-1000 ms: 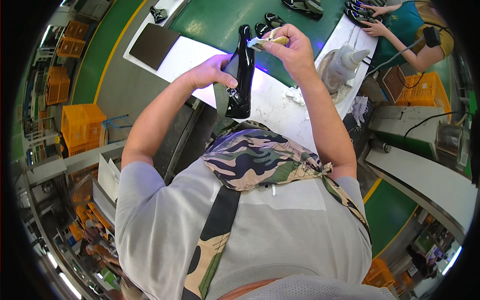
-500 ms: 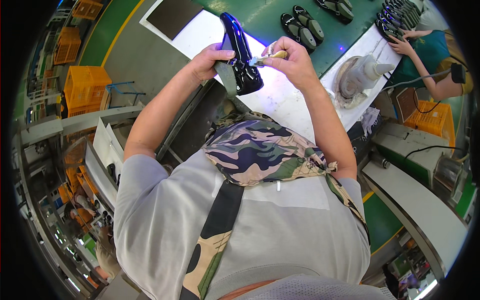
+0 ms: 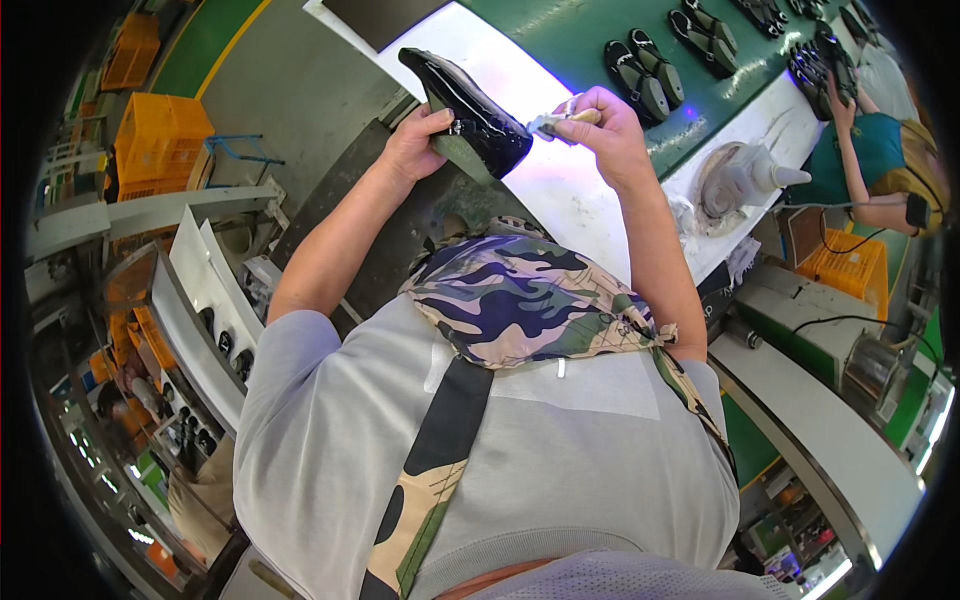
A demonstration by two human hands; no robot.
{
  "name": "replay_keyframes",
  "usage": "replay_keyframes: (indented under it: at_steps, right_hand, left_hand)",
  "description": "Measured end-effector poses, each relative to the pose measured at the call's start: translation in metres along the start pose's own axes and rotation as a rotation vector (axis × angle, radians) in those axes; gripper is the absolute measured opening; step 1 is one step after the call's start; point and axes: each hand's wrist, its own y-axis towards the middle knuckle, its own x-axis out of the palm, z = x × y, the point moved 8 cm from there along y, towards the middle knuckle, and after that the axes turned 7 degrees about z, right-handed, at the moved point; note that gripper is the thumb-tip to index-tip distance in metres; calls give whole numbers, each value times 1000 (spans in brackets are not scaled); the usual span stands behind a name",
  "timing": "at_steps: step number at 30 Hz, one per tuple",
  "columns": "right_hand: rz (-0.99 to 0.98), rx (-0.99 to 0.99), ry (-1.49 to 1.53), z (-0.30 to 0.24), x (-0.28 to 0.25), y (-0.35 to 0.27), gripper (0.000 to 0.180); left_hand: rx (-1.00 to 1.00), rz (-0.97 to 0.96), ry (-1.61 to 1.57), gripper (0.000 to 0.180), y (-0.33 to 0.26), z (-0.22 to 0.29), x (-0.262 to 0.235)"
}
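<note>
My left hand point(image 3: 418, 146) is closed around a glossy black shoe point(image 3: 468, 108) with a grey sole, held tilted above the table edge, toe down to the right. Between the fingers of my right hand point(image 3: 612, 136) is a small tool with a pale yellow handle and a whitish-blue tip point(image 3: 541, 126); its exact kind is unclear. That tip is at the shoe's toe end, close to or touching it. A whitish squeeze bottle point(image 3: 757, 172) with a pointed nozzle is on the white table point(image 3: 600, 215), right of my right hand.
Pairs of black shoes point(image 3: 645, 75) lie in rows on the green surface beyond the table. At the right, a co-worker's hand point(image 3: 842, 105) is at more black shoes. Orange crates point(image 3: 160, 140) stand at the left; a metal frame point(image 3: 150, 215) runs beside my left arm.
The shoe has turned, its upper end swinging left and its toe moving away from upright. My right hand has shifted slightly right with the tool. The co-worker's hand has lifted among the shoes.
</note>
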Motion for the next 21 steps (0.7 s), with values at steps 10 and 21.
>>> replay_keyframes:
  at_steps: [10, 21]
  right_hand:
    - [167, 146, 32, 60, 83, 37, 19]
    - [250, 287, -74, 117, 161, 57, 18]
  left_hand:
    - [243, 98, -152, 36, -53, 52, -75]
    - [755, 471, 309, 47, -134, 114, -128]
